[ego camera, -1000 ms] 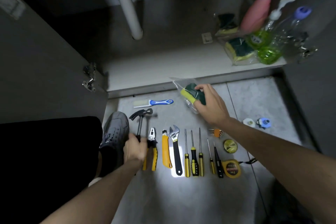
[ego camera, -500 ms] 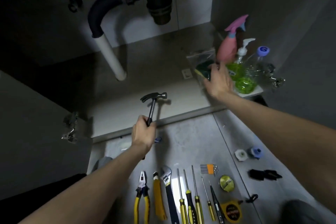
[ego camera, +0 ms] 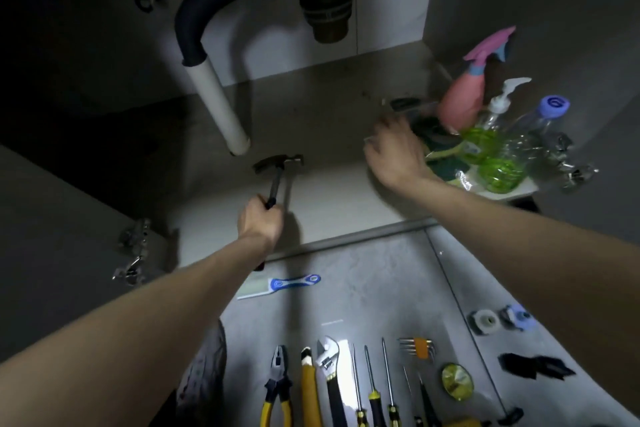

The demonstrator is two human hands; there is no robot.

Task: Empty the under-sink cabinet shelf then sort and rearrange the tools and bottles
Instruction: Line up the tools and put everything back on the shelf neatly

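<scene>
My left hand (ego camera: 259,222) grips the black handle of a claw hammer (ego camera: 277,163), whose head hangs just over the cabinet shelf (ego camera: 329,198) near the white drain pipe (ego camera: 221,107). My right hand (ego camera: 394,152), blurred, lies with spread fingers on the bagged green sponges (ego camera: 440,146) at the shelf's right end. Behind the sponges stand a pink spray bottle (ego camera: 464,97), a green pump bottle (ego camera: 481,139) and a clear bottle with a purple cap (ego camera: 550,111).
On the floor lie pliers (ego camera: 277,388), a yellow knife (ego camera: 310,392), a wrench (ego camera: 329,371), several screwdrivers (ego camera: 372,388), hex keys (ego camera: 415,347), a blue-handled brush (ego camera: 280,286) and tape rolls (ego camera: 485,321). The open door with its hinge (ego camera: 133,253) stands left.
My left hand lifted the hammer from the floor row and carried it over the shelf. My right hand brought the bagged sponge from the floor to the sponges beside the bottles.
</scene>
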